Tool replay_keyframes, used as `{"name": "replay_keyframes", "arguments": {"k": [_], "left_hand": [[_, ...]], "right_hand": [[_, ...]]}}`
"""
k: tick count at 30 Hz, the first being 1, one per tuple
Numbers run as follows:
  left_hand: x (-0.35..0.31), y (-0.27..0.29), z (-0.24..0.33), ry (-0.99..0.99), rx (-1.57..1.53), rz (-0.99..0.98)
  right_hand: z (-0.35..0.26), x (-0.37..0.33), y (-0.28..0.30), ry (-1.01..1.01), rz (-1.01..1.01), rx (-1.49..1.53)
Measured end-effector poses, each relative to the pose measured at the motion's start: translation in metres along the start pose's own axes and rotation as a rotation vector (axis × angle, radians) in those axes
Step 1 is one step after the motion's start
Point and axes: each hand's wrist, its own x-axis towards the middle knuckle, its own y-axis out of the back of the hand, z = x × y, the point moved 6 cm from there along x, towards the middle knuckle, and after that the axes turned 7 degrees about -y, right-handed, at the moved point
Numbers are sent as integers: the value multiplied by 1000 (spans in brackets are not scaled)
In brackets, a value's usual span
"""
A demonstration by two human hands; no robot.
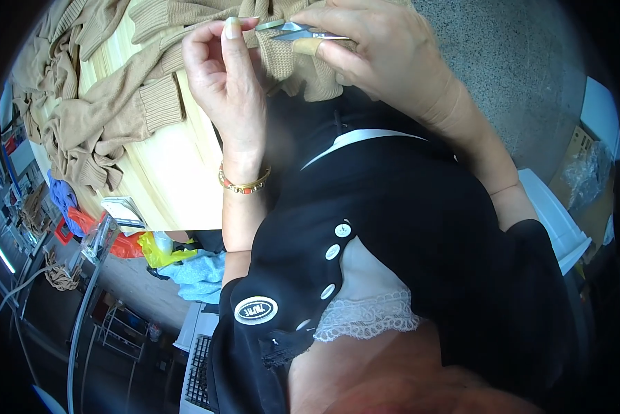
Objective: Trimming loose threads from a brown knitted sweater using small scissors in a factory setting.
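Observation:
My right hand [386, 52] is closed around small metal thread snips [295, 32], whose blades point left toward my other hand. A tan covering wraps my right thumb tip. My left hand [230, 76] is closed, thumb and forefinger together just left of the blades; what they pinch is too small to make out. A short pale green strip [271, 24] shows between the fingertips and the snips. Right below the blades hangs a tan knit piece [277, 58], close to my left fingers. A ribbed tan knit cuff [161, 103] lies on the table left of my left hand.
More tan knitwear [82, 138] is heaped along the left of the pale wooden table [172, 172]. Bags and blue cloth [196, 272] sit below its near edge, by a keyboard [198, 369]. At right, a white plastic bin [551, 217] stands on the speckled floor [503, 69].

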Motion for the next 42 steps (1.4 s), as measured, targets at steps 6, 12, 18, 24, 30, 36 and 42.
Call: {"name": "replay_keyframes", "arguments": {"k": [6,12,18,24,30,36,42], "left_hand": [[-1,-2,5,-95,3,-37],[-3,-5,12,-162,33,-61],[-7,-4,17,-317,182,-72],[-12,-10,25,-488,294,-88],[-18,-16,30,-664,429,-124],[-19,-18,30,-660,417,-164],[-11,-6,7,-41,-118,33]], "right_hand": [[5,0,-1,-21,-8,39],[3,7,4,-80,-82,101],[2,10,3,-116,-111,148],[16,12,-2,-477,-236,587],[-1,13,9,-185,-112,204],[2,12,10,-249,-148,268],[37,-7,-36,-731,-368,709]]}}
